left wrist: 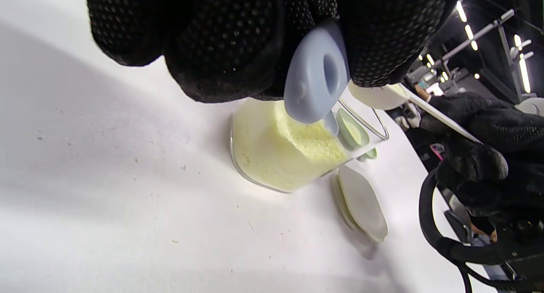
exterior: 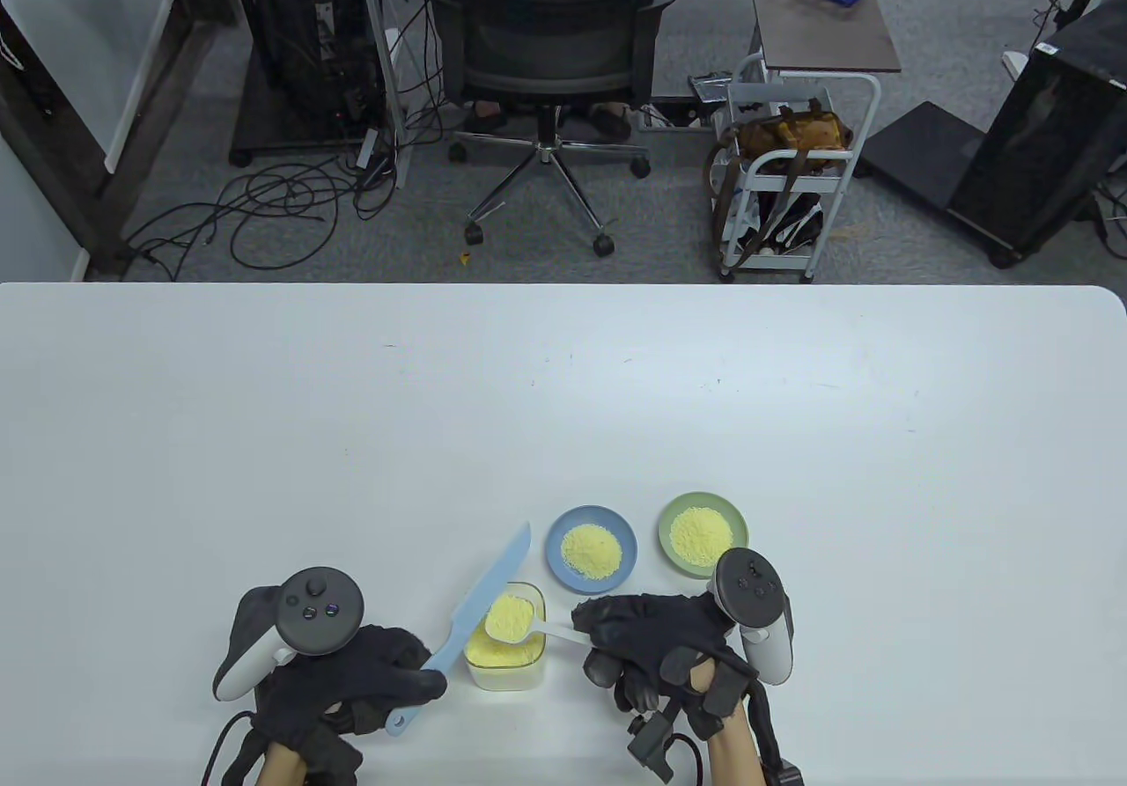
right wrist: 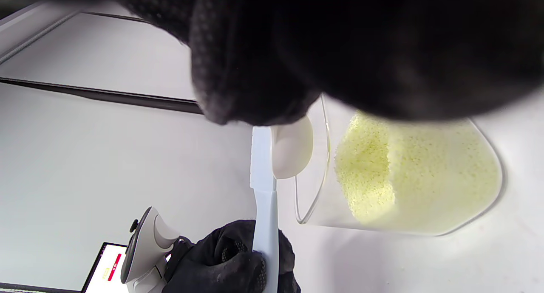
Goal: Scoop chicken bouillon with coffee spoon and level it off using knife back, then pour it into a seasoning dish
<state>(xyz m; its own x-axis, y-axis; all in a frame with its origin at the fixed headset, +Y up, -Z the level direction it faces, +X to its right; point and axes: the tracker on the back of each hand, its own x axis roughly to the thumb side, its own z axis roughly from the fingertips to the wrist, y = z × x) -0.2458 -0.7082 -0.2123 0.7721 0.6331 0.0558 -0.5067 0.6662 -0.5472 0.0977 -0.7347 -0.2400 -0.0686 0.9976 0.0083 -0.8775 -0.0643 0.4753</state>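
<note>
A clear container (exterior: 505, 654) of yellow chicken bouillon (left wrist: 280, 153) stands near the table's front edge. My right hand (exterior: 656, 641) holds a white coffee spoon (exterior: 537, 626) by its handle, its bowl heaped with bouillon above the container. My left hand (exterior: 370, 672) grips the handle of a light blue knife (exterior: 480, 610); the blade slants up and right, right beside the spoon bowl's left side. In the right wrist view the knife (right wrist: 262, 187) runs alongside the spoon bowl (right wrist: 292, 147). A blue seasoning dish (exterior: 591, 550) and a green seasoning dish (exterior: 703, 532), each holding bouillon, sit behind the container.
The white table (exterior: 264, 434) stretches wide to the left, right and far side. Beyond its far edge stand an office chair (exterior: 546, 55) and a small white cart (exterior: 792, 170). Cables from the gloves (exterior: 669, 746) hang at the front edge.
</note>
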